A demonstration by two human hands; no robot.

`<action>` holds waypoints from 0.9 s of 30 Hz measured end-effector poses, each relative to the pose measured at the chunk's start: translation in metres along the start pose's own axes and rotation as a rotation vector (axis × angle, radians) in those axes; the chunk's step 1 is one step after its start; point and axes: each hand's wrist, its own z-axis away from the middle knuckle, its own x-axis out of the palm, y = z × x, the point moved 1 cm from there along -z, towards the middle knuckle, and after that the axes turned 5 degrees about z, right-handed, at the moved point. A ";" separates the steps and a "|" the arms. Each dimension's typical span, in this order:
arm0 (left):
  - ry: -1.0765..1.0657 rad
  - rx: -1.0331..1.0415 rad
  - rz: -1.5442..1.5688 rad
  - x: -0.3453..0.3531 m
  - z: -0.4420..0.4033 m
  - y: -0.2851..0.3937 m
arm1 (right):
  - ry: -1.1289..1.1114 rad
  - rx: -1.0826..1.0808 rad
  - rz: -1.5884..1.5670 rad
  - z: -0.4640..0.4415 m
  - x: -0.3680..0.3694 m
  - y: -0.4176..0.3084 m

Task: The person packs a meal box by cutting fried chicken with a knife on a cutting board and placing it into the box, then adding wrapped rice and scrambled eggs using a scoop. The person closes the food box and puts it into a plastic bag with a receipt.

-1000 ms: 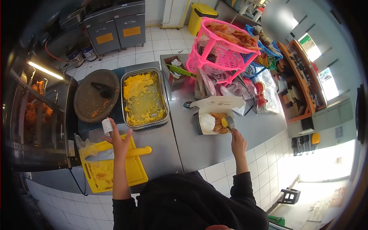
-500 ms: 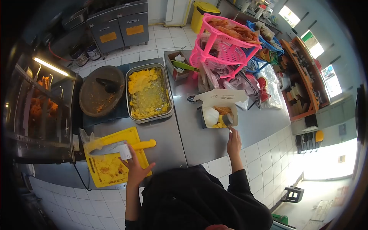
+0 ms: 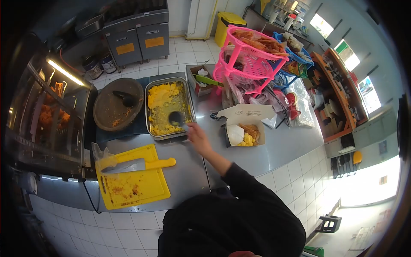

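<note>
My right hand [image 3: 198, 139] is closed around the handle of a ladle [image 3: 176, 118], somewhat blurred. Its dark bowl is over the right side of a metal tray [image 3: 171, 135], where yellow crumbly food [image 3: 162, 97] lies thickest at the far end. To the right of that hand stands an open takeaway box [image 3: 252, 112], its lid raised. Inside it are white rice [image 3: 235, 134], fried brown food [image 3: 251, 129] and yellow pieces [image 3: 248, 139]. My left hand is out of view.
A yellow-handled knife [image 3: 141, 164] lies on a yellow cutting board [image 3: 141, 188]. Left of the tray sits a stone mortar [image 3: 109, 103] with a dark pestle [image 3: 124, 98]. A pink basket rack [image 3: 252, 60] stands behind the box. A lit glass cabinet [image 3: 55, 115] is at far left.
My right hand and the ladle have moved left from the takeaway box to the metal tray. My left hand, which held a small white labelled item over the board, has left the view.
</note>
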 end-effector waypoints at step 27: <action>-0.547 0.644 -0.167 0.216 0.217 0.164 | 0.085 -0.228 0.947 -0.175 -0.559 0.049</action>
